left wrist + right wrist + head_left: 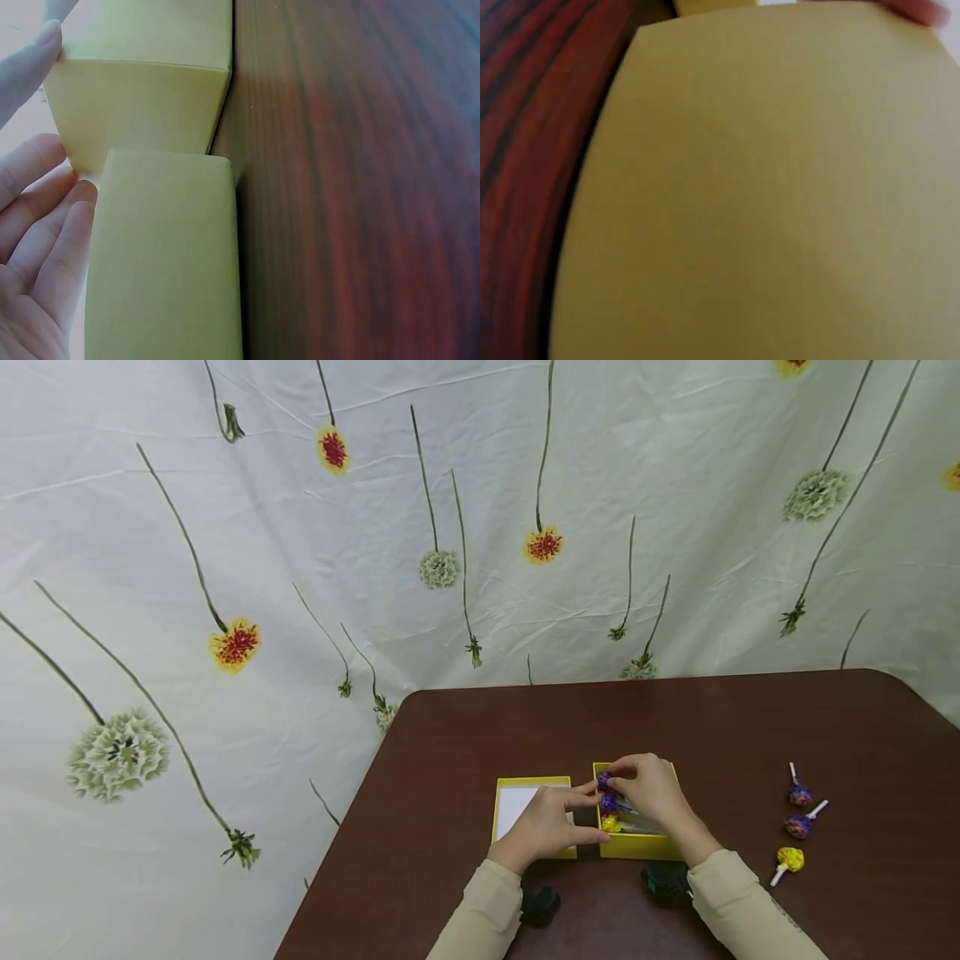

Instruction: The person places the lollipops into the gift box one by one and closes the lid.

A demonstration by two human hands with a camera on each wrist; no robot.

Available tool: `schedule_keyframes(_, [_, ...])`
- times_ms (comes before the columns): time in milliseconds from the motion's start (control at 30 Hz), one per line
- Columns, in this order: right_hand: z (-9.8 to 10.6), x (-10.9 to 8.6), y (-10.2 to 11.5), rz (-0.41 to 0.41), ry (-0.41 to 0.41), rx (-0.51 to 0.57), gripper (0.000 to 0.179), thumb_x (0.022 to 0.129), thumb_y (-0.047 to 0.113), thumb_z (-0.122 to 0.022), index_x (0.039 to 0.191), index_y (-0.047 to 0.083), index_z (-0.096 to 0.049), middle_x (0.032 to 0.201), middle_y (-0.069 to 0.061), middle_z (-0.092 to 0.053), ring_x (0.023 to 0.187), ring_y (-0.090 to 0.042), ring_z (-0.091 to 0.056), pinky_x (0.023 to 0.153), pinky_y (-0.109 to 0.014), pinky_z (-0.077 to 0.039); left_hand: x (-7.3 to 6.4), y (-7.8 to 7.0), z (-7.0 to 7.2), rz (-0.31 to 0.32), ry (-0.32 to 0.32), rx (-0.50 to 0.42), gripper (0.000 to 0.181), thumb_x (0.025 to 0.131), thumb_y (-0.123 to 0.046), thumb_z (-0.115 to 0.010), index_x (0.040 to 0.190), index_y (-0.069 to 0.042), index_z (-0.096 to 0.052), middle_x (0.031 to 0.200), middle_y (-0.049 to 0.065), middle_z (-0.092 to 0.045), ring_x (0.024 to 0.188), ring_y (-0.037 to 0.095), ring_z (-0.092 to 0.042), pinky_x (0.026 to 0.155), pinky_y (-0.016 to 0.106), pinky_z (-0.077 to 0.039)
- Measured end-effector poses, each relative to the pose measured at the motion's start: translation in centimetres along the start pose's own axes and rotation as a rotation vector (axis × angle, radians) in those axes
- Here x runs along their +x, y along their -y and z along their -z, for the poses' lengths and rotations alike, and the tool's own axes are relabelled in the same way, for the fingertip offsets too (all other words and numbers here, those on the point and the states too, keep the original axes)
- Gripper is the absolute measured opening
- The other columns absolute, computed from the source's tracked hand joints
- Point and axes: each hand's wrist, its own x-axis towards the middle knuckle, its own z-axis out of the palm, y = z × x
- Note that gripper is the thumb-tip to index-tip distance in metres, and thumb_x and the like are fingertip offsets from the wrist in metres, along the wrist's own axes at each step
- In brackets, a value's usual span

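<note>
Purple lolly btwn pinched R fingers (L fingers straight, at yellow box).

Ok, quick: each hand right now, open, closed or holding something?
Left hand: open, touching the lollipop box.
Right hand: fingertips at a purple lollipop; whether pinching it cannot be told.

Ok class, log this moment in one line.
left hand: touching yellow box | right hand: at purple lollipop inside | outside: three lollipops on table

Box, lollipops inside, under my right hand; second box partly under my left hand; three loose lollipops on surface, right of both.
</note>
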Motion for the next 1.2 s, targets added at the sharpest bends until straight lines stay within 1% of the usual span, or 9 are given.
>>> schedule_keyframes(300, [1.0, -0.3, 0.5, 0.003, 0.006, 0.001, 0.014, 0.092, 0.007, -0.070, 0.103, 0.001, -0.077, 0.102, -0.017, -0.076, 0.088, -0.029, -0.071, 0.075, -0.043, -0.060, -0.1, -0.1, 0.0, 0.026, -0.001, -0.022, 0.055, 0.082, -0.034, -0.083, 0.129, -0.009, -0.068, 0.144, -0.003, -0.057, 0.125, 0.014, -0.061, 0.098, 0.022, -0.052])
schedule_keyframes(500, [2.1, -0.4, 1.1, 0.049, 0.010, -0.002, 0.016, 0.092, 0.008, -0.071, 0.105, 0.001, -0.076, 0.103, -0.017, -0.076, 0.090, -0.030, -0.071, 0.074, -0.042, -0.060, -0.2, -0.1, 0.1, 0.020, -0.004, -0.015, 0.055, 0.083, -0.035, -0.083, 0.128, -0.009, -0.068, 0.144, -0.002, -0.057, 0.125, 0.014, -0.061, 0.097, 0.022, -0.052])
schedule_keyframes(600, [3.4, -0.5, 1.1, 0.092, 0.038, -0.002, 0.018, 0.093, 0.008, -0.070, 0.108, 0.001, -0.075, 0.107, -0.018, -0.075, 0.094, -0.032, -0.070, 0.077, -0.044, -0.060, -0.3, -0.2, 0.1, 0.022, 0.000, -0.012, 0.054, 0.083, -0.035, -0.083, 0.128, -0.009, -0.068, 0.144, -0.002, -0.057, 0.125, 0.015, -0.061, 0.097, 0.022, -0.053])
schedule_keyframes(733, [5.7, -0.8, 0.7, 0.111, 0.054, -0.013, 0.021, 0.094, 0.010, -0.069, 0.113, 0.002, -0.073, 0.112, -0.019, -0.073, 0.102, -0.035, -0.068, 0.081, -0.047, -0.060, -0.3, -0.3, 0.2, 0.042, 0.010, -0.016, 0.054, 0.083, -0.034, -0.082, 0.129, -0.010, -0.068, 0.145, -0.003, -0.056, 0.125, 0.015, -0.061, 0.097, 0.022, -0.053])
schedule_keyframes(833, [7.5, -0.9, 0.1, 0.091, 0.045, -0.019, 0.024, 0.095, 0.013, -0.068, 0.116, 0.002, -0.072, 0.114, -0.019, -0.073, 0.105, -0.037, -0.067, 0.082, -0.048, -0.060, -0.2, -0.4, 0.1, 0.052, 0.011, -0.018, 0.054, 0.083, -0.035, -0.082, 0.130, -0.012, -0.068, 0.146, -0.004, -0.056, 0.125, 0.016, -0.061, 0.097, 0.023, -0.053])
schedule_keyframes(933, [9.0, -1.1, -0.6, 0.079, 0.058, -0.007, 0.028, 0.096, 0.016, -0.068, 0.120, 0.002, -0.071, 0.117, -0.020, -0.071, 0.108, -0.038, -0.066, 0.084, -0.049, -0.059, -0.2, -0.4, 0.1, 0.055, 0.013, -0.012, 0.054, 0.083, -0.035, -0.082, 0.130, -0.012, -0.068, 0.146, -0.004, -0.056, 0.126, 0.016, -0.061, 0.097, 0.022, -0.053])
schedule_keyframes(1033, [10.2, -1.2, -1.3, 0.074, 0.076, 0.006, 0.032, 0.096, 0.018, -0.069, 0.123, 0.001, -0.069, 0.120, -0.021, -0.070, 0.111, -0.038, -0.064, 0.086, -0.050, -0.059, -0.2, -0.4, 0.1, 0.052, 0.013, -0.010, 0.054, 0.083, -0.034, -0.082, 0.130, -0.012, -0.068, 0.146, -0.004, -0.056, 0.127, 0.016, -0.061, 0.097, 0.022, -0.053])
schedule_keyframes(1100, [10.8, -1.3, -1.7, 0.078, 0.072, 0.001, 0.034, 0.095, 0.020, -0.070, 0.124, 0.001, -0.068, 0.121, -0.022, -0.069, 0.112, -0.039, -0.064, 0.086, -0.051, -0.058, -0.3, -0.4, 0.1, 0.046, 0.010, -0.006, 0.054, 0.083, -0.034, -0.082, 0.130, -0.012, -0.068, 0.146, -0.003, -0.056, 0.127, 0.017, -0.061, 0.097, 0.022, -0.053])
schedule_keyframes(1200, [11.7, -1.5, -2.1, 0.068, 0.041, 0.001, 0.036, 0.095, 0.022, -0.071, 0.124, 0.001, -0.068, 0.123, -0.023, -0.068, 0.111, -0.038, -0.063, 0.082, -0.045, -0.059, -0.3, -0.4, 0.0, 0.046, 0.007, -0.001, 0.054, 0.082, -0.034, -0.083, 0.130, -0.012, -0.068, 0.146, -0.003, -0.056, 0.127, 0.017, -0.061, 0.097, 0.022, -0.053])
